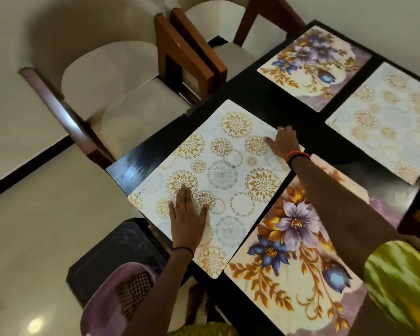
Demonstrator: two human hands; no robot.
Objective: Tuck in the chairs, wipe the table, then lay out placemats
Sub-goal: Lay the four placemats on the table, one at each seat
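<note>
A white placemat with gold circle patterns (218,170) lies on the dark table (260,103) near its left corner. My left hand (187,219) presses flat on the mat's near left part, fingers straight. My right hand (283,141) rests flat on its far right corner. A floral placemat with purple and blue flowers (294,258) lies beside it on the right, under my right forearm. Two more mats lie further back: a floral one (313,66) and a gold-circle one (383,122).
Two cream upholstered chairs with wooden frames (131,110) (230,54) stand at the table's left side, seats partly under it. A dark stool (121,253) and a pink plastic basket (117,299) sit at the lower left on the pale floor.
</note>
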